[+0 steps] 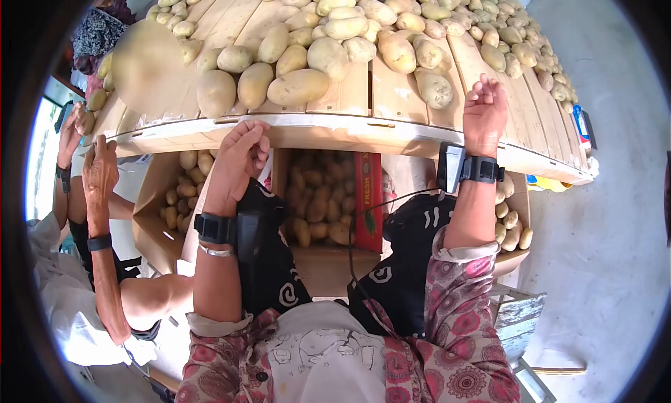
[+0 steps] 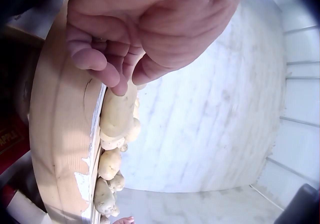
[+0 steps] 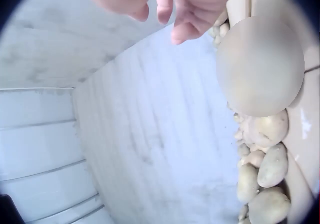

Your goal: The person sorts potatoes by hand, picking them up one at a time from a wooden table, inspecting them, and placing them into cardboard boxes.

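My left hand (image 1: 239, 158) hangs loosely curled at the near edge of the slatted wooden table (image 1: 398, 89), with nothing in it. In the left wrist view, its fingertips overlap a pale potato (image 2: 117, 114) beyond them. Just beyond this hand in the head view lie large potatoes, among them a long one (image 1: 298, 86) and a round one (image 1: 216, 93). My right hand (image 1: 485, 110) is raised palm-up over the table's right part, fingers relaxed and bent, holding nothing. To its left sits a single potato (image 1: 435, 89). The right wrist view shows more potatoes (image 3: 272, 165) along the boards.
Below the table edge, a cardboard box with a red flap (image 1: 368, 207) holds potatoes. Another box of potatoes (image 1: 183, 197) stands left, and more potatoes (image 1: 512, 221) lie boxed at right. A neighbouring person's hands (image 1: 100, 169) are at the left table edge. A black cable (image 1: 353, 263) crosses my lap.
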The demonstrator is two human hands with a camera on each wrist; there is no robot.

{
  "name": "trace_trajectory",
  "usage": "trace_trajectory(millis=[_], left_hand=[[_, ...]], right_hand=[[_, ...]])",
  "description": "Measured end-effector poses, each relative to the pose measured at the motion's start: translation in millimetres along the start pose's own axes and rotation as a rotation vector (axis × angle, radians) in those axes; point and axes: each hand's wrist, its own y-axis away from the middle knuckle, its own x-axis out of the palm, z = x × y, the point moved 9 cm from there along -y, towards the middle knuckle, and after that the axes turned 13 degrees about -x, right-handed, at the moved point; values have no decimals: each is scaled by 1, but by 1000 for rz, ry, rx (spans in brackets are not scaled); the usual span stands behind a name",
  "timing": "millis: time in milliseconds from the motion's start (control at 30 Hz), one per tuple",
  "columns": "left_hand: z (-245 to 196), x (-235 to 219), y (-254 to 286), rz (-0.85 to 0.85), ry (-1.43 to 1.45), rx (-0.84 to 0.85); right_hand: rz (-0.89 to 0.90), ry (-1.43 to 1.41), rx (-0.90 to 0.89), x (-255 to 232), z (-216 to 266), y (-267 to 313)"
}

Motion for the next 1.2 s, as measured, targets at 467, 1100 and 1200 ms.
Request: trace_trajectory(millis=[467, 1100, 1200], left_hand=[[9, 1, -7, -57, -103, -31], [7, 1, -8, -55, -119, 11], [5, 4, -6, -36, -138, 12]], right_hand=[[529, 952, -230, 7, -29, -18], [804, 1462, -165, 33, -33, 7], [727, 934, 12, 34, -26, 17]])
